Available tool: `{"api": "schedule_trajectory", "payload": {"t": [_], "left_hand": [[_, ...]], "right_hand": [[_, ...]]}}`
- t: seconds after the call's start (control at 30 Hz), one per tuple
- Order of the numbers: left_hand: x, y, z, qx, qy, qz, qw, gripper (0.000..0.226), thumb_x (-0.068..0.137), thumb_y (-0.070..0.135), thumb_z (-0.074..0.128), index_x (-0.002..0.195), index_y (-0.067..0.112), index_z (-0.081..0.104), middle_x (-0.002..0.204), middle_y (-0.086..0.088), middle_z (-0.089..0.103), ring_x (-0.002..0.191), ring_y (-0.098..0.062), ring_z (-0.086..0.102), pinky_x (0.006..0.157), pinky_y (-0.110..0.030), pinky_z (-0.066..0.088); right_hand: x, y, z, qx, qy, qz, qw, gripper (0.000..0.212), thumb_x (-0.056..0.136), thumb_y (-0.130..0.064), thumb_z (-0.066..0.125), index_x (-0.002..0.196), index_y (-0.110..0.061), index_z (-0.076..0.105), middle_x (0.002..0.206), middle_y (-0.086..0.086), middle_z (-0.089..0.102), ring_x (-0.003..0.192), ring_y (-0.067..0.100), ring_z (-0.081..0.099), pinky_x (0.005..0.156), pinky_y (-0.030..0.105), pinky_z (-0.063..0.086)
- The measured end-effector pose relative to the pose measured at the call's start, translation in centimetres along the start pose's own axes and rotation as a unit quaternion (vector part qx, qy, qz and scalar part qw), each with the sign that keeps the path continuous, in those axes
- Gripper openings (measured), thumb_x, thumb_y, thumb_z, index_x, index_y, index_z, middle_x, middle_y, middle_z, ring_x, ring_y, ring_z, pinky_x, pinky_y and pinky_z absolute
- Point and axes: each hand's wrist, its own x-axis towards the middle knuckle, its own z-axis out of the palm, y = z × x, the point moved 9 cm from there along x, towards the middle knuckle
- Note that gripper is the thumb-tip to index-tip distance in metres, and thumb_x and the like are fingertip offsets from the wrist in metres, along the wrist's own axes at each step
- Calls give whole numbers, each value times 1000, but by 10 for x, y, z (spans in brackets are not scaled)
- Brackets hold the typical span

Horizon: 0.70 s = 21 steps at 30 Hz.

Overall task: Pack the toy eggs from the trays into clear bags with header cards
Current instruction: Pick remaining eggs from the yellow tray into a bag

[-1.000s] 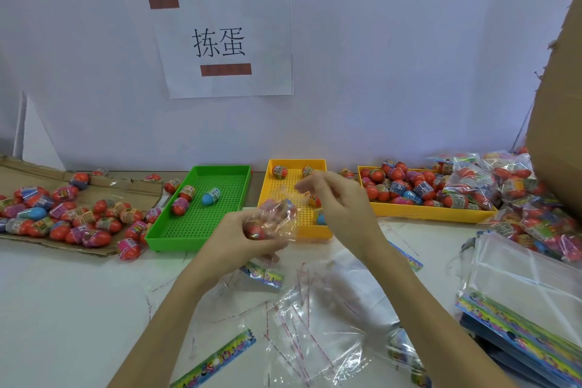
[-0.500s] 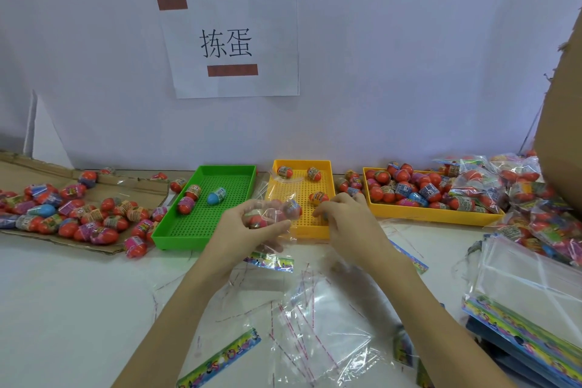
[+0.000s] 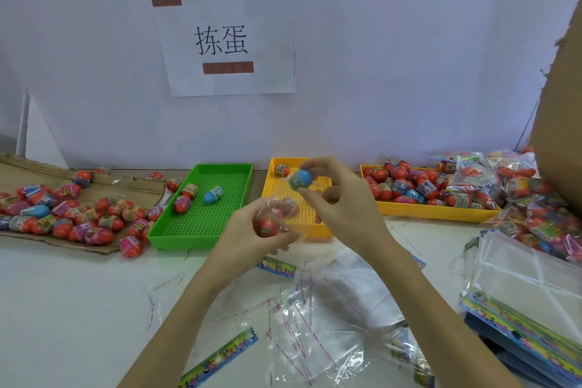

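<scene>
My left hand (image 3: 252, 236) grips a clear bag (image 3: 277, 217) with toy eggs inside, held over the near edge of the small yellow tray (image 3: 277, 195). Just above it, my right hand (image 3: 340, 198) pinches a blue toy egg (image 3: 300, 179) at the fingertips. One egg (image 3: 281, 169) lies at the back of that tray. The green tray (image 3: 201, 217) to the left holds three eggs (image 3: 213, 195). The long yellow tray (image 3: 441, 211) on the right is full of eggs.
A flattened cardboard sheet (image 3: 94, 249) at left carries several loose eggs. Filled bags (image 3: 504, 186) pile up at right beside a cardboard box wall (image 3: 560, 123). A stack of empty bags with header cards (image 3: 529, 299) lies at near right. Loose bags and peel strips (image 3: 308, 324) litter the table front.
My right hand dipped into the small yellow tray, picked up a blue egg and lifted it above the bag. My left hand kept holding the bag in place.
</scene>
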Motion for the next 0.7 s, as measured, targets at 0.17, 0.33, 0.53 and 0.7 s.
{"api": "schedule_trajectory", "payload": {"t": [0.17, 0.33, 0.53, 0.7], "left_hand": [[1, 4, -4, -3, 24, 18, 1000, 45, 76, 23, 91, 116, 24, 69, 90, -6, 79, 76, -25, 78, 62, -28, 61], [0, 5, -4, -25, 29, 14, 999, 44, 75, 26, 90, 114, 20, 71, 88, -8, 78, 75, -28, 78, 62, -33, 63], [0, 5, -7, -29, 42, 15, 999, 43, 74, 36, 88, 112, 27, 72, 85, -10, 77, 72, -27, 78, 60, -31, 63], [0, 5, -4, -29, 31, 31, 999, 36, 85, 17, 87, 110, 39, 74, 87, -9, 78, 75, -28, 79, 60, -32, 63]], "right_hand": [[-2, 4, 15, -82, -68, -9, 994, 33, 93, -18, 70, 122, -33, 67, 114, -12, 61, 59, 19, 61, 66, 11, 44], [-3, 1, 17, -75, -82, -10, 994, 22, 99, -18, 63, 116, -28, 73, 110, -13, 66, 57, 19, 62, 65, 16, 45], [-8, -3, 27, -66, -127, -7, 990, 26, 101, -44, 58, 117, -27, 70, 102, -17, 70, 56, 10, 60, 53, 21, 44], [-12, -7, 37, -141, -159, -46, 976, 25, 96, -42, 67, 119, -33, 65, 105, -16, 68, 74, -18, 55, 59, 14, 37]]}}
